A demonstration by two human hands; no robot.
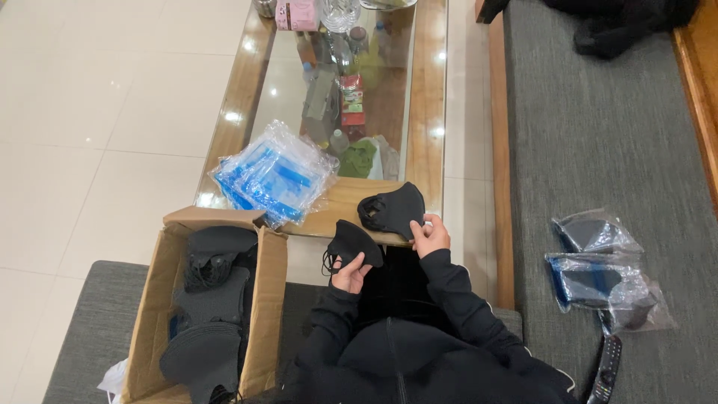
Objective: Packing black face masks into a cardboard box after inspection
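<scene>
My left hand (350, 272) holds a folded black face mask (353, 243) just off the near edge of the glass-topped wooden table (428, 112). Fingers of my right hand (429, 235) pinch the edge of a second black mask (394, 209) that lies on that table's near corner. A stack of clear and blue plastic bags (273, 178) sits on the table to the left of the masks. An open cardboard box (265, 299) full of black masks stands at my left, on a grey cushion (90, 329).
Two bagged masks (598, 273) lie on the grey sofa (613, 135) at my right, with a remote control (604, 368) below them. Black fabric (621, 26) lies at the sofa's far end. Bottles and packets show on and under the table. Pale floor tiles (97, 112) spread left.
</scene>
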